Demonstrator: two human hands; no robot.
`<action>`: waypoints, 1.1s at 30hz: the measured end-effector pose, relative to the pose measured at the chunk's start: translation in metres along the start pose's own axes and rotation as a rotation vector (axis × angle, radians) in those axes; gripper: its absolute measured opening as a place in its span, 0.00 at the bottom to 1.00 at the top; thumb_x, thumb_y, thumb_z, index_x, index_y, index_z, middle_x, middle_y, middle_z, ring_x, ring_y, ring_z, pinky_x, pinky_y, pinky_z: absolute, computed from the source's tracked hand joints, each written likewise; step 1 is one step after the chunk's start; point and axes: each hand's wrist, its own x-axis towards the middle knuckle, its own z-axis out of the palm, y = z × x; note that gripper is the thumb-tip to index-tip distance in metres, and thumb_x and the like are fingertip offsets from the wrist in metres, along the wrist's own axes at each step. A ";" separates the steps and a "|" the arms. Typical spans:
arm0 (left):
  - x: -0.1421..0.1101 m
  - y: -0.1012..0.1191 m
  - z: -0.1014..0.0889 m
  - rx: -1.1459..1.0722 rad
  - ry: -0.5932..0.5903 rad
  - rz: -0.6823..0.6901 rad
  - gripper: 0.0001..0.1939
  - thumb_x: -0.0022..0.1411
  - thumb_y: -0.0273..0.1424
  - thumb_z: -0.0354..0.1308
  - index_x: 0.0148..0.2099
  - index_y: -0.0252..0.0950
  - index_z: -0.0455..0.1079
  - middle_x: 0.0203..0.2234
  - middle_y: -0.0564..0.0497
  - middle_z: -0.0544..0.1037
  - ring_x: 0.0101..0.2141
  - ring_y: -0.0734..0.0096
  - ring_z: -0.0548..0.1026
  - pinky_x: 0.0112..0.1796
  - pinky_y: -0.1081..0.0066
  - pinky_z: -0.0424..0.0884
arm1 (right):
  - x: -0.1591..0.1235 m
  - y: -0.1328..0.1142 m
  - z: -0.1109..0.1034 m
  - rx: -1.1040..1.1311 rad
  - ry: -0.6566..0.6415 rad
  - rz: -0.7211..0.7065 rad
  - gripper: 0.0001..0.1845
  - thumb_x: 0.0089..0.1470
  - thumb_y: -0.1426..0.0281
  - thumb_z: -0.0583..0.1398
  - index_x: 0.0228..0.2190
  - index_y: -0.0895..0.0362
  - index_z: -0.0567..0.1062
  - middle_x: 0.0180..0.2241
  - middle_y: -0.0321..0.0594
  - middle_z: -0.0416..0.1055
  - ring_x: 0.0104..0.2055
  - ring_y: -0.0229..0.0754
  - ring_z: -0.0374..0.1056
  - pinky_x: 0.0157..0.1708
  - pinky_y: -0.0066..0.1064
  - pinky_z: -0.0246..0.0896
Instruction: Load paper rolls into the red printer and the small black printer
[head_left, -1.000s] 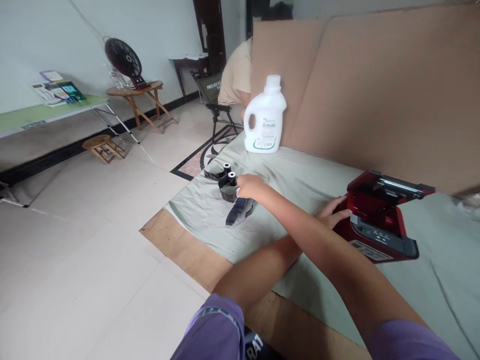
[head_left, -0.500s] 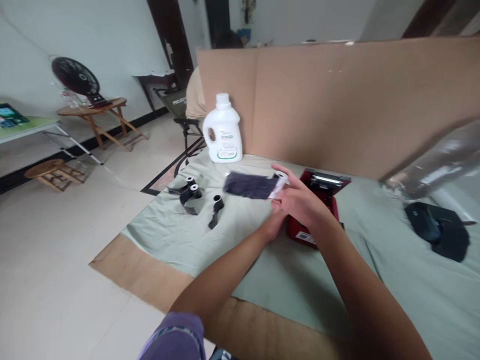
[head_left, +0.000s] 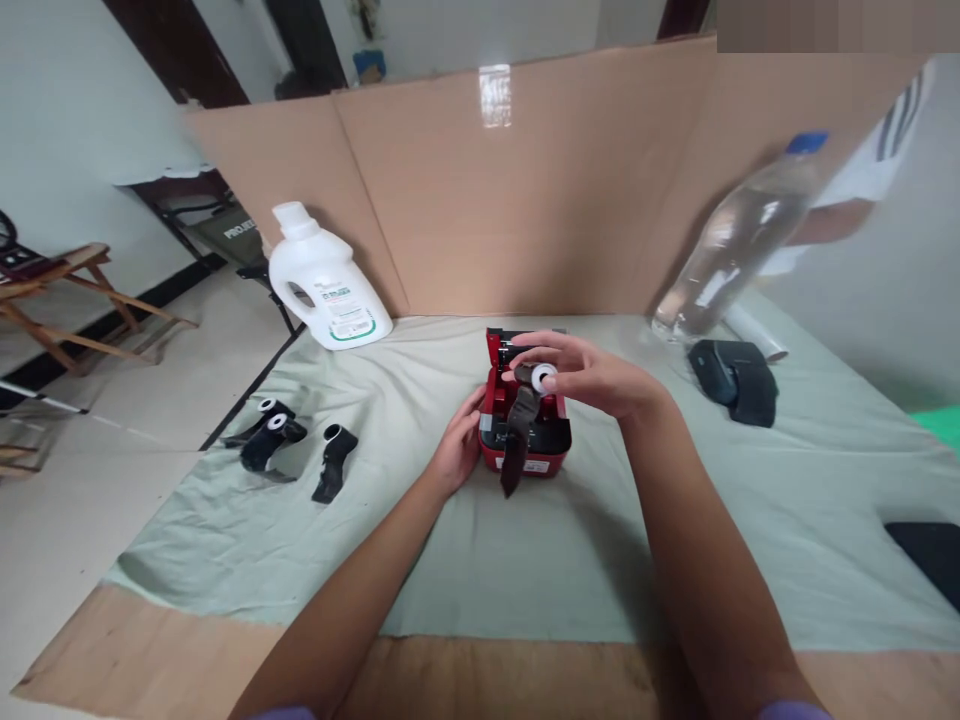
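Observation:
My right hand [head_left: 592,375] pinches a small roll [head_left: 544,378] with a white core, from which a dark strip hangs down. The roll is over a small red and black device like a receipt printer [head_left: 536,464], whose lid stands up at the back. I cannot tell whether the roll touches the inside. Against the device's left side lies my left hand [head_left: 457,445], fingers stretched along it. To the left on the cloth are more black rolls: one upright [head_left: 336,462] with its strip curling forward, and two close together, the nearer roll [head_left: 262,447] partly covering the farther roll [head_left: 270,408].
A white detergent bottle [head_left: 330,285] stands back left before a cardboard screen [head_left: 480,220]. At right are a large clear bottle [head_left: 739,250], a dark strapped object [head_left: 735,380] and a black flat object [head_left: 926,555]. The green cloth [head_left: 525,570] covers a wooden board [head_left: 525,680].
My view has swung right. My right hand has turned the roll so its strip hangs toward me over the device. My left hand has left the roll and moved to the device's side.

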 end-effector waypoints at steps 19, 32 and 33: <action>-0.006 0.122 0.044 1.397 -0.381 0.616 0.15 0.66 0.36 0.61 0.55 0.46 0.75 0.49 0.48 0.79 0.53 0.55 0.73 0.56 0.53 0.68 | 0.008 0.008 0.006 -0.026 -0.177 -0.075 0.37 0.51 0.70 0.69 0.61 0.54 0.67 0.55 0.45 0.74 0.53 0.42 0.70 0.48 0.31 0.67; 0.005 0.108 0.055 1.524 -0.272 0.295 0.11 0.60 0.31 0.61 0.44 0.42 0.65 0.40 0.52 0.78 0.39 0.60 0.76 0.38 0.64 0.70 | 0.003 -0.007 0.042 -1.027 0.130 0.132 0.12 0.55 0.79 0.59 0.41 0.57 0.73 0.43 0.43 0.76 0.41 0.45 0.70 0.34 0.29 0.56; 0.003 0.111 0.052 1.581 -0.262 0.277 0.10 0.61 0.31 0.61 0.44 0.42 0.65 0.40 0.51 0.78 0.39 0.59 0.76 0.37 0.64 0.69 | 0.006 -0.005 0.044 -1.089 0.127 0.181 0.13 0.55 0.79 0.59 0.42 0.57 0.73 0.42 0.45 0.77 0.40 0.46 0.71 0.33 0.30 0.55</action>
